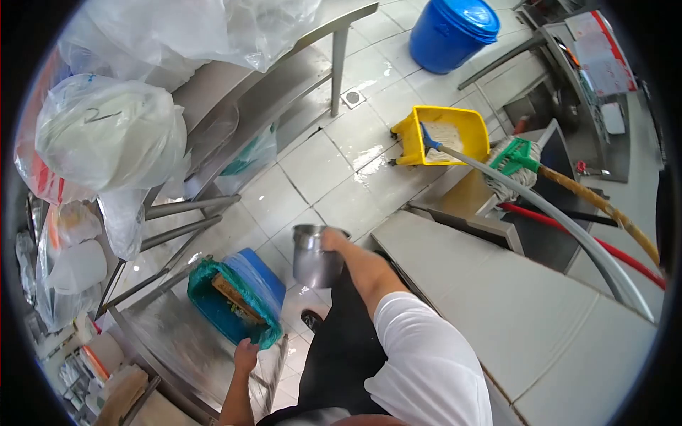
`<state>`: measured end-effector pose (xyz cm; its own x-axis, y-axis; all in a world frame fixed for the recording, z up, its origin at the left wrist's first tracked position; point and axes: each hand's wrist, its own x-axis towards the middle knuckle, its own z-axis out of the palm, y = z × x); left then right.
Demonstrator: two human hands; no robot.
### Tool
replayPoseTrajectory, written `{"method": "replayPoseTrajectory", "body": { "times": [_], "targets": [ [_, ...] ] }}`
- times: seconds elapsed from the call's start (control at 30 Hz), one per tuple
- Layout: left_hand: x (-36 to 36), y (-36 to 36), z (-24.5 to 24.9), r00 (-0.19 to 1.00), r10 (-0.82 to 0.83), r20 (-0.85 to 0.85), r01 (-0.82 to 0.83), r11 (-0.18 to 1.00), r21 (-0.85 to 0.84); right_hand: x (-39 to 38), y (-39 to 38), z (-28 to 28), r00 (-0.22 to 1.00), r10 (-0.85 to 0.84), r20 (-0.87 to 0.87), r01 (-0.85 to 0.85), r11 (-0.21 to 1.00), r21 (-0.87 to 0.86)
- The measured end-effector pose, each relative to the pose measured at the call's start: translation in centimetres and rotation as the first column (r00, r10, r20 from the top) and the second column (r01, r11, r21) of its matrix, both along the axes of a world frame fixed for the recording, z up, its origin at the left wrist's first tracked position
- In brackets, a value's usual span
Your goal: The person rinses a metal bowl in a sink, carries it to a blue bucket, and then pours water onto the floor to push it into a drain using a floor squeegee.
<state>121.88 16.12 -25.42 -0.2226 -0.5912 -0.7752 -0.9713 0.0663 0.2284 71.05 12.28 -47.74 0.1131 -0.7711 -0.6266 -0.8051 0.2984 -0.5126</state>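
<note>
My right hand (332, 240) grips the rim of a shiny metal pot (317, 264), which hangs over the tiled floor in front of my legs. Its inside is hidden from me. Down on the left, my left hand (246, 353) is closed at the near edge of a blue trash bin (268, 279) lined with a green plastic bag (204, 270). A brown piece of cardboard or wood (236, 298) and some scraps lie in the bin. My fingertips are partly hidden at the rim.
Wet white tiles (312, 167) cover the floor. Ahead stand a yellow mop bucket (410, 142) and a lidded blue barrel (455, 35). Several mop handles lean at the right, over a tiled ledge (490, 298). Metal shelving with a plastic-wrapped bundle (106, 135) lines the left.
</note>
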Motion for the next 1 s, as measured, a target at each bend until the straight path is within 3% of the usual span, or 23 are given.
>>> {"method": "replayPoseTrajectory", "body": {
  "times": [0.03,0.07,0.1,0.13,0.17,0.2,0.23,0.3,0.33,0.37,0.4,0.47,0.53,0.57,0.6,0.67,0.77,0.83,0.87,0.93,0.97,1.0],
  "targets": [
    [-0.7,0.4,1.4,0.997,0.067,0.029,-0.067,0.998,0.015,-1.0,-0.3,-5.8,0.996,-0.066,-0.052,0.065,0.998,-0.024],
    [-1.6,0.9,3.0,0.990,0.132,0.052,-0.134,0.991,0.025,-4.3,-1.9,-5.6,0.992,0.094,-0.085,-0.092,0.995,0.034],
    [-2.4,1.2,4.3,0.978,0.195,0.074,-0.198,0.980,0.035,-7.6,-3.2,-5.1,0.981,0.149,-0.123,-0.154,0.988,-0.031],
    [-2.7,1.5,5.0,0.980,0.195,0.046,-0.197,0.979,0.053,-11.2,-5.4,-3.4,0.896,0.414,-0.162,-0.422,0.906,-0.019],
    [-2.6,2.4,5.4,0.981,0.194,0.010,-0.194,0.979,0.067,-14.9,-7.8,-2.4,0.903,0.403,-0.150,-0.397,0.915,0.065],
    [-2.2,3.5,5.6,0.981,0.190,-0.029,-0.187,0.979,0.085,-18.2,-9.7,-3.9,0.891,0.383,-0.245,-0.380,0.923,0.058],
    [-1.6,4.2,5.4,0.984,0.146,-0.101,-0.138,0.987,0.080,-22.7,-10.6,-8.4,0.866,0.387,-0.317,-0.392,0.919,0.053],
    [-1.4,5.2,4.5,0.979,0.165,-0.119,-0.148,0.979,0.139,-28.1,-15.3,5.5,0.878,0.401,-0.262,-0.379,0.916,0.133],
    [-1.8,4.6,4.5,0.988,-0.084,-0.132,0.100,0.988,0.116,-32.3,-17.7,4.3,0.709,0.685,-0.169,-0.646,0.727,0.232],
    [-2.1,4.0,4.3,0.935,-0.321,-0.150,0.333,0.941,0.065,-33.7,-18.6,11.1,0.823,0.511,-0.247,-0.427,0.844,0.325],
    [-3.5,3.2,4.5,0.990,-0.089,-0.108,0.100,0.990,0.102,-36.0,-19.4,13.4,0.867,0.449,-0.216,-0.374,0.873,0.314],
    [-6.1,2.4,4.8,0.927,0.376,-0.005,-0.371,0.916,0.154,-39.0,-20.2,18.5,0.917,0.322,-0.237,-0.225,0.905,0.361],
    [-7.7,1.0,5.0,0.918,0.391,-0.066,-0.380,0.914,0.142,-40.3,-21.0,24.5,0.914,0.203,-0.351,-0.029,0.896,0.443],
    [-8.8,0.0,6.1,0.924,0.370,-0.097,-0.359,0.926,0.114,-40.9,-20.8,25.9,0.862,0.351,-0.365,-0.185,0.889,0.418],
    [-10.3,-0.9,7.5,0.930,0.346,-0.124,-0.337,0.938,0.085,-41.6,-20.7,26.7,0.855,0.368,-0.366,-0.207,0.889,0.408],
    [-10.8,-1.3,8.5,0.894,0.414,-0.174,-0.400,0.910,0.108,-42.6,-20.7,26.6,0.840,0.402,-0.365,-0.255,0.885,0.389],
    [-10.5,-1.2,9.5,0.871,0.450,-0.197,-0.440,0.893,0.093,-42.0,-19.4,25.3,0.742,0.542,-0.395,-0.468,0.840,0.275],
    [-9.9,-0.9,9.7,0.868,0.435,-0.239,-0.442,0.897,0.029,-40.0,-17.9,23.7,0.834,0.400,-0.380,-0.331,0.914,0.236],
    [-9.6,-0.5,9.6,0.866,0.416,-0.277,-0.439,0.898,-0.020,-38.4,-16.7,23.0,0.883,0.251,-0.396,-0.188,0.964,0.190],
    [-9.3,0.0,9.9,0.858,0.398,-0.324,-0.446,0.890,-0.089,-35.5,-15.6,19.1,0.763,0.464,-0.450,-0.430,0.884,0.182],
    [-10.7,-0.4,11.5,0.854,0.399,-0.334,-0.455,0.884,-0.108,-32.4,-13.6,20.7,0.743,0.407,-0.531,-0.441,0.895,0.069],
    [-11.6,-0.8,12.6,0.849,0.401,-0.343,-0.465,0.876,-0.128,-30.2,-12.3,18.7,0.831,0.180,-0.526,-0.243,0.969,-0.053]
  ]
}}
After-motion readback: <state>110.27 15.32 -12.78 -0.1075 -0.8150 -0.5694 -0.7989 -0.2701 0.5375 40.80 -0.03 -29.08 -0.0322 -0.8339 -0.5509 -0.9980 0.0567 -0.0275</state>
